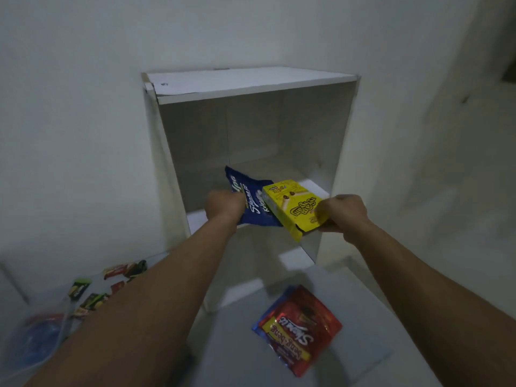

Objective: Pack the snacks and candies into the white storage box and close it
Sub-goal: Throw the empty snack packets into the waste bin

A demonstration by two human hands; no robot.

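Dim shelf (245, 88); hands grip blue packet (252, 203), yellow box (296, 205); fingers hidden.

- Both bare forearms reach forward and upward from the bottom corners of the view, converging toward the middle.
- The left hand (223, 206) is seen from the back, knuckles up, fingers curled out of sight around the edge of a blue snack packet (251, 202).
- The right hand (344, 212) is also closed, knuckles up, gripping the near corner of a yellow box (293, 205).
- The two hands are level, apart.
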